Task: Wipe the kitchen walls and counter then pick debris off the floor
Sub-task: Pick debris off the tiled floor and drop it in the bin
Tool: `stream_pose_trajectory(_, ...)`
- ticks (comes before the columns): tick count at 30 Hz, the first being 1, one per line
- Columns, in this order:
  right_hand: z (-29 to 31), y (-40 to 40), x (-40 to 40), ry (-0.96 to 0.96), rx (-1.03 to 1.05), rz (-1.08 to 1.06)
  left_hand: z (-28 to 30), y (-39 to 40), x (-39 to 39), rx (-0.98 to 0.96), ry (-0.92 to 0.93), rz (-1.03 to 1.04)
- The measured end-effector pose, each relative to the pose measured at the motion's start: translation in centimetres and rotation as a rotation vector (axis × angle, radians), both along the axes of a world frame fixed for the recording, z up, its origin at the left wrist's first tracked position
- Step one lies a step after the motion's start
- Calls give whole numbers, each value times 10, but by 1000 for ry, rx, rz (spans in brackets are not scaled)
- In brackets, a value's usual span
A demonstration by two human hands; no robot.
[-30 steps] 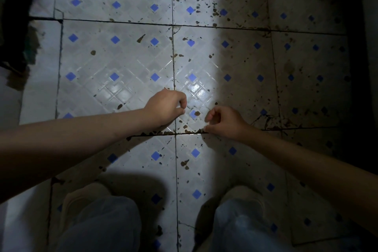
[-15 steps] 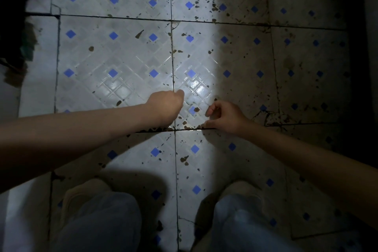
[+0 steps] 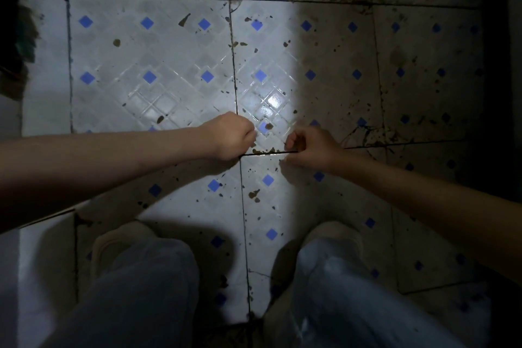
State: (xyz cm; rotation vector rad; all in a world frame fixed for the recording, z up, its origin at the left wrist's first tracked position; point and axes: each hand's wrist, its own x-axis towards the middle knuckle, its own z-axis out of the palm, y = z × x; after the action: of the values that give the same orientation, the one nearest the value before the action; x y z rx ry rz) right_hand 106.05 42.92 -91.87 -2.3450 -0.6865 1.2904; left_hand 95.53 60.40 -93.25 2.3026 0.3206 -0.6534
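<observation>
Your view looked straight down onto the floor (image 3: 175,87), white tiles with small blue diamonds, lit in a band down the middle and dark toward the right. Dark debris flecks (image 3: 264,150) lay scattered across the tiles, thickest along the grout line running left to right between your two hands and in the shadowed tiles to the far right. A larger fleck (image 3: 269,126) sat beside a blue diamond just far of that line.

Your left hand (image 3: 230,135) was curled into a fist low over the grout line, knuckles up; whether its grip held any debris, you could not tell from this view. Your right hand (image 3: 309,147) sat just to the right of it, fingers bent inward with thumb and fingertips drawn together at the tile; what the grip pinched, if anything, was hidden.

Your knees in pale trousers (image 3: 135,291) and light shoes (image 3: 118,240) filled the near edge. A dark bristly object (image 3: 24,42) stood at the far left, cut off by the edge.
</observation>
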Motion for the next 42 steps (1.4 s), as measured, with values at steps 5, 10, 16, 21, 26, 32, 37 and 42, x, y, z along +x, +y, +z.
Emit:
stream_pose_trajectory(5, 1, 0, -3, 10, -14, 0, 3, 0, 9, -295, 120, 277)
stream_pose_trajectory(10, 4, 4, -3, 22, 29, -9, 3, -1, 15, -335, 95, 389)
stream_pose_trajectory(16, 2, 2, 5, -23, 34, -5, 6, -1, 21, -363, 40, 415)
stream_pose_trajectory(21, 3, -3, 14, -92, 10, -18, 5, 0, 27, -388, 75, 462)
stream_pose_trajectory(26, 6, -1, 19, -102, -25, -38, 4, 0, 35, -399, 69, 461)
stream_pose_trajectory(32, 2, 2, 21, -32, -20, -100, 8, 4, 35, -328, 26, 393)
stream_pose_trajectory(37, -4, 2, 25, -77, -10, -83, 13, 7, 36, -276, -19, 331)
stream_pose_trajectory(42, -4, 3, 28, -65, 25, -93, 10, 17, 35, -204, -37, 307)
